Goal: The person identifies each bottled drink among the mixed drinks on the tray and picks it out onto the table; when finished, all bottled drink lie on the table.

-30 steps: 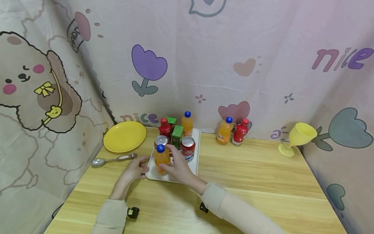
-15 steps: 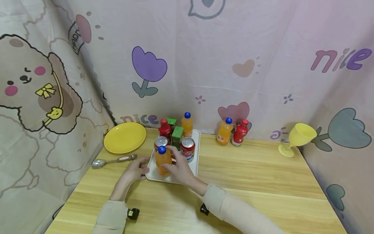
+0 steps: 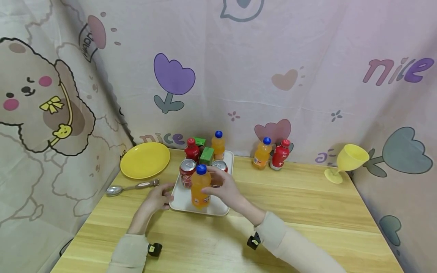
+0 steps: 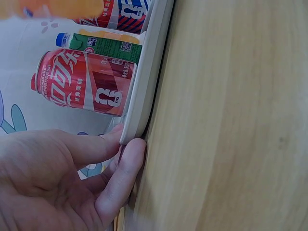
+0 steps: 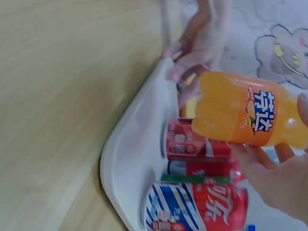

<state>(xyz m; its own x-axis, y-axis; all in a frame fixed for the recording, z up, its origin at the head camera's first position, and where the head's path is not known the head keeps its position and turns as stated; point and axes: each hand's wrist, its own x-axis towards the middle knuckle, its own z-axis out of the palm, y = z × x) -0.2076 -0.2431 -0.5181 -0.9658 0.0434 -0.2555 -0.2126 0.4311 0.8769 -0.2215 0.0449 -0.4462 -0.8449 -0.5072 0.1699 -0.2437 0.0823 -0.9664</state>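
My right hand (image 3: pixel 229 188) grips an orange soda bottle (image 3: pixel 200 189) with a blue cap, upright over the front of the white tray (image 3: pixel 217 209). In the right wrist view, the bottle's base (image 5: pixel 204 108) hangs apart from the tray floor. At the tray's front left corner, my left hand (image 3: pixel 157 198) pinches the rim between thumb and fingers, as the left wrist view shows. Behind the bottle stand a red soda can (image 3: pixel 187 173) and a second can (image 3: pixel 220 165), partly hidden by the right hand. A red bottle (image 3: pixel 192 151), green cartons (image 3: pixel 206 156) and another orange soda bottle (image 3: pixel 218 144) fill the back.
A yellow plate (image 3: pixel 145 160) and a spoon (image 3: pixel 133 187) lie left of the tray. To its right stand an orange soda bottle (image 3: pixel 261 154) and a red bottle (image 3: pixel 280 155) by the curtain. A yellow goblet (image 3: pixel 351 157) stands far right.
The right hand has carried the orange soda bottle right and up from the tray's front left, uncovering the left can. The left hand has stayed at the tray's corner.
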